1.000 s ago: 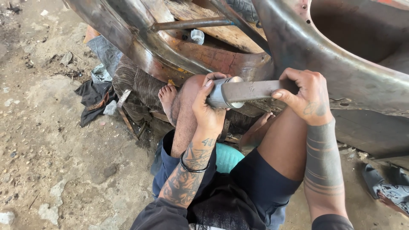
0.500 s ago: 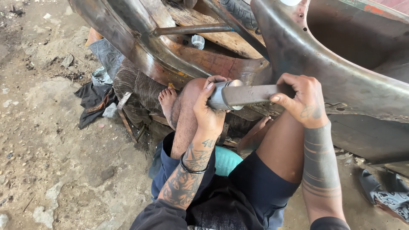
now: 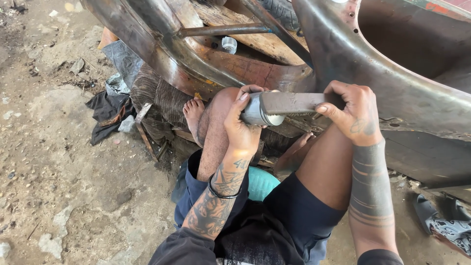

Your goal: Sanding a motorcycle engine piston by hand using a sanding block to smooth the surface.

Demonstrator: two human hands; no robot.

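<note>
same two-hand grip — metal bar (image 3: 289,105) unmoved

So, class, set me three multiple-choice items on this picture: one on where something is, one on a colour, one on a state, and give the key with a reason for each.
1. Where does the metal bar lie?
A. flat on the ground
B. held across the person's knees, against the curved metal body
C. inside the black cloth

2. What colour is the seat under the person?
A. teal
B. red
C. yellow

3. How do the hands stand on the bar?
A. both off it
B. only one on it
C. left hand and right hand both gripping it

Key: 1 B, since the bar spans level between the two hands above the bare knees, its far end at the body; 2 A, as a teal patch shows between the thighs; 3 C, as the fingers of each hand curl round the bar, one at each end.
</note>
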